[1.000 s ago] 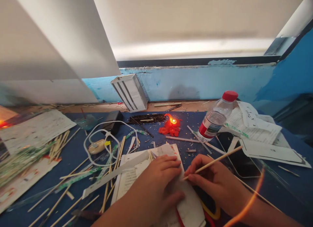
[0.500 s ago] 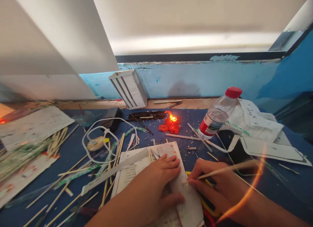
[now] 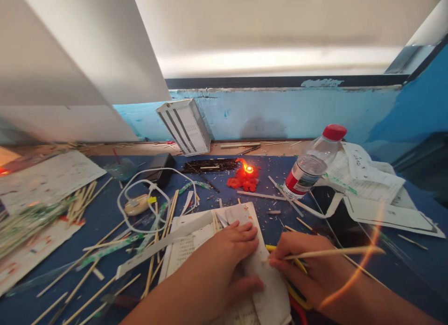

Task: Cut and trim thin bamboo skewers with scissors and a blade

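Observation:
My left hand (image 3: 229,250) lies over printed papers (image 3: 178,250), fingers stretched out and pressed down on them. Several thin sticks (image 3: 215,221) poke out past its fingertips, on top of the sheets. At the right edge of these papers, my right hand (image 3: 301,262) pinches a thin wooden stick (image 3: 336,253) between thumb and fingers. The stick's long end points right, across the back of the hand; its other end is hidden at the fingertips. Under my right hand shows part of a yellow-handled tool (image 3: 269,248), mostly covered.
A burning candle (image 3: 248,168) sits in melted red wax (image 3: 243,183) beyond my hands. Right of it stands a water bottle (image 3: 311,161). A white cable (image 3: 121,199), loose sticks (image 3: 89,299) and paper scraps lie left. A white box (image 3: 185,129) leans by the wall.
The wooden stick in my right hand has swung, its far end now lower and further right. My left hand stays put on the papers.

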Available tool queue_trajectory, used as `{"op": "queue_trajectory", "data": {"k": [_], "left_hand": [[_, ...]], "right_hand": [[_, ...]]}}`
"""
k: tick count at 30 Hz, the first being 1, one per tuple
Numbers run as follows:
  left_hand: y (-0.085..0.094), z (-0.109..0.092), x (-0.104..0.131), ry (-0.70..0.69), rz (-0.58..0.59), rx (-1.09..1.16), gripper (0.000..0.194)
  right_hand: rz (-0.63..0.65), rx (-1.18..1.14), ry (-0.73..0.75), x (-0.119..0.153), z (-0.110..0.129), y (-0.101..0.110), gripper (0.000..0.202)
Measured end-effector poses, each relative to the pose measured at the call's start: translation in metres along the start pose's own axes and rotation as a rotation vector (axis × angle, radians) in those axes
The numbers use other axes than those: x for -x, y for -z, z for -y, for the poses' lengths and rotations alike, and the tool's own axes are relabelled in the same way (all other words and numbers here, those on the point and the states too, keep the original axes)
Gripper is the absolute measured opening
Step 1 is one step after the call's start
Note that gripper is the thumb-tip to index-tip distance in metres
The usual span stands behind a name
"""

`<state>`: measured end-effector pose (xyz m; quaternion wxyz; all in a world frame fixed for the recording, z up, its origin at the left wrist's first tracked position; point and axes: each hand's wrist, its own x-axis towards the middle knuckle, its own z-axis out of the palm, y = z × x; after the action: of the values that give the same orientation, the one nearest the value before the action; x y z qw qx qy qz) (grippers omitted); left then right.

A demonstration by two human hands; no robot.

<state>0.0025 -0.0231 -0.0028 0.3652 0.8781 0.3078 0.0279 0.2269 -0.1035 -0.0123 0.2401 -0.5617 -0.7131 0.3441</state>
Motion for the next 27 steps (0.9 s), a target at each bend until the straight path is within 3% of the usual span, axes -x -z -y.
{"op": "queue_trajectory", "data": {"k": [2,6,10,14,18,21,25,27], "left_hand": [[0.000,0.000,-0.001,-0.020,-0.029,0.022,0.063],[0.000,-0.003,-0.001,-0.021,-0.060,0.037,0.060],[0.001,-0.003,0.000,-0.019,-0.069,0.038,0.064],[-0.001,0.000,0.001,-0.026,-0.066,0.039,0.061],[-0.004,0.003,0.002,-0.032,-0.064,0.039,0.066],[-0.005,0.004,0.002,-0.003,-0.067,0.031,0.066],[-0.004,0.003,0.003,-0.014,-0.079,0.071,0.069],[-0.004,0.003,0.003,-0.014,-0.072,0.073,0.067]], "right_hand": [[0.027,-0.012,0.027,0.001,0.001,0.000,0.015],[-0.030,0.078,-0.007,0.001,0.001,0.000,0.026],[0.026,0.061,0.046,0.001,-0.002,-0.001,0.017],[0.022,0.096,-0.014,0.000,-0.008,-0.004,0.027],[0.046,0.037,0.129,-0.002,-0.011,-0.006,0.025],[-0.008,0.073,0.060,-0.002,-0.011,-0.007,0.024],[0.070,0.025,0.074,0.000,-0.011,-0.010,0.016],[0.012,0.066,0.014,-0.001,-0.012,-0.010,0.020]]}}
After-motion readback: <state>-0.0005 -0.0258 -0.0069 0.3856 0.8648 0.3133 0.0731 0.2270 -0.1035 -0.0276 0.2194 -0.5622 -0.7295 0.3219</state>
